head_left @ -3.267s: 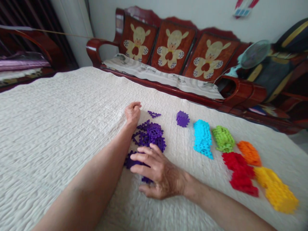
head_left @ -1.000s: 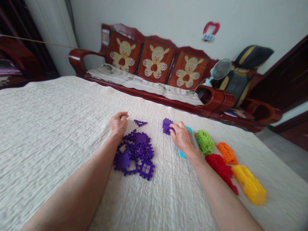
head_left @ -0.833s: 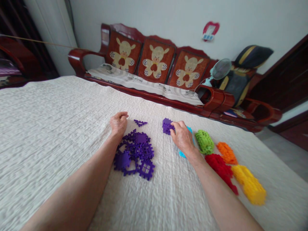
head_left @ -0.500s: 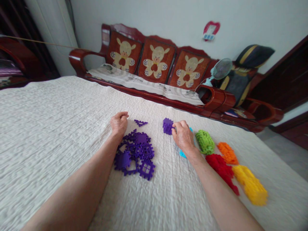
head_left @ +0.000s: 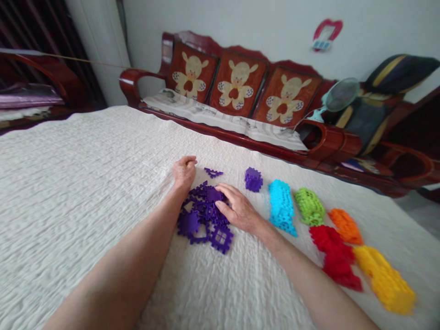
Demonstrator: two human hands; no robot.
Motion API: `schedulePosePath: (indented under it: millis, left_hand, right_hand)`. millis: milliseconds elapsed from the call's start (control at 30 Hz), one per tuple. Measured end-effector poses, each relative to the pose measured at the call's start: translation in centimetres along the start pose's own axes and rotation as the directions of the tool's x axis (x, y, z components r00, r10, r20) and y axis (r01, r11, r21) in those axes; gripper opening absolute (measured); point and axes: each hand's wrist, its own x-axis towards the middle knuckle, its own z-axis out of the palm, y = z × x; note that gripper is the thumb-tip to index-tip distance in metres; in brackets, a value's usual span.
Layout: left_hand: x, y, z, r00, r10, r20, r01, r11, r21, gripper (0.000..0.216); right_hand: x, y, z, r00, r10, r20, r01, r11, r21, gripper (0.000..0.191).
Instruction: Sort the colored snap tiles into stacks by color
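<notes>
A loose heap of purple toothed plastic tiles (head_left: 202, 220) lies on the white quilted bedspread (head_left: 85, 183). My right hand (head_left: 235, 208) rests on the heap's right side with its fingers stretched out over the tiles. At the heap's far left edge sits my left hand (head_left: 184, 171), curled into a loose fist; what it holds, if anything, is hidden. A small purple stack (head_left: 253, 179) stands apart to the right, and a single purple triangle (head_left: 213, 173) lies behind the heap.
Right of the purple stack run sorted piles: cyan (head_left: 282, 207), green (head_left: 309, 206), orange (head_left: 345, 225), red (head_left: 335, 256) and yellow (head_left: 385, 277). A red wooden bench (head_left: 240, 91) with bear cushions stands along the bed's far side, with a small fan (head_left: 338, 94) at its right end.
My right hand has left the small purple stack and moved left onto the loose purple heap. The left hand has stayed in place. The camera view has shifted a little.
</notes>
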Motion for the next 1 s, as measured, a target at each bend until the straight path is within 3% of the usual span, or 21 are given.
schedulePosePath:
  millis: [367, 600, 700, 833, 933, 1000]
  left_hand:
    - [0.0, 0.2, -0.2, 1.000, -0.011, 0.001, 0.011, 1.000, 0.017, 0.032]
    - [0.0, 0.1, -0.1, 1.000, -0.022, 0.007, 0.022, 1.000, 0.010, 0.032]
    - [0.0, 0.2, -0.2, 1.000, -0.011, 0.008, 0.011, 1.000, 0.002, 0.032]
    - [0.1, 0.0, -0.2, 1.000, -0.015, 0.015, 0.015, 1.000, 0.002, 0.032]
    - [0.1, 0.0, -0.2, 1.000, -0.018, 0.017, 0.018, 1.000, 0.007, 0.033]
    - [0.1, 0.1, -0.2, 1.000, -0.025, 0.015, 0.025, 1.000, 0.004, 0.033]
  right_hand:
    - [0.2, -1.2, 0.2, 0.983, -0.013, -0.181, 0.008, 0.999, -0.031, 0.040]
    - [0.6, -0.9, -0.8, 0.947, 0.148, -0.284, -0.122, 0.987, 0.107, 0.023]
    - [0.3, -0.4, -2.8, 0.937, 0.149, -0.315, -0.175, 0.983, -0.057, 0.027]
    - [-0.7, 0.1, -5.2, 0.973, 0.188, -0.134, -0.224, 0.908, -0.354, 0.030]
    - [-1.1, 0.4, -6.7, 0.967, 0.252, 0.037, -0.233, 0.933, -0.273, 0.030]
    - [-1.2, 0.8, -7.8, 0.964, 0.258, 0.066, -0.243, 0.953, -0.180, 0.030]
